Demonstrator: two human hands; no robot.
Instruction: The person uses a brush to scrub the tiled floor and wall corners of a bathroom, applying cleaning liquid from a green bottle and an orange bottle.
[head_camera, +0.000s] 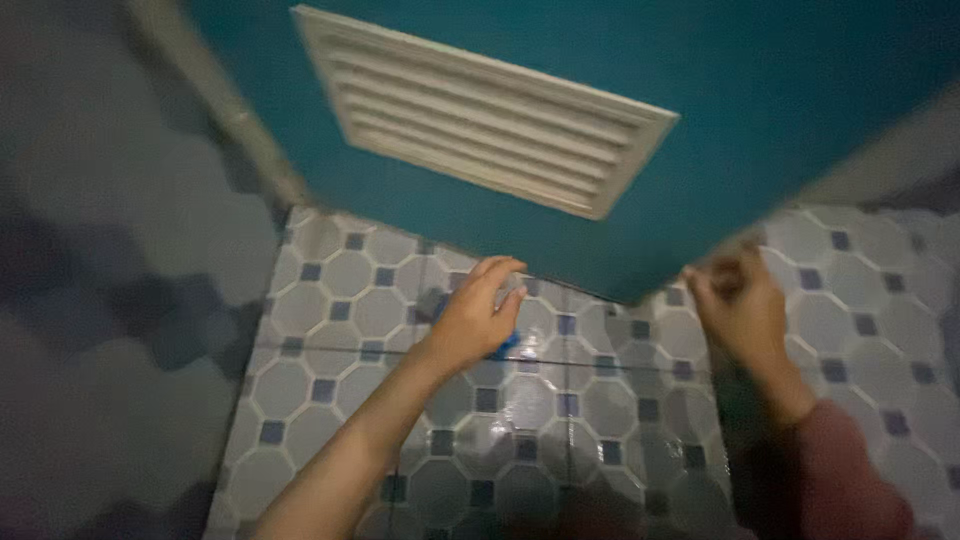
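Observation:
My left hand (478, 312) reaches forward over the tiled floor, fingers curled around a small blue object (508, 343) that shows only at its lower edge. My right hand (738, 305) is raised beside the bottom corner of a teal door (620, 80), its fingers pinched together; the blur hides whether anything is in them. A reddish sleeve (850, 470) covers my right forearm. The door carries a white louvred vent (480, 105) low on its panel.
The floor (520, 420) is wet-looking grey octagonal tile with small dark blue squares. A grey wall (110, 250) stands to the left and a pale door frame (215, 95) runs up beside the door. The whole view is motion-blurred.

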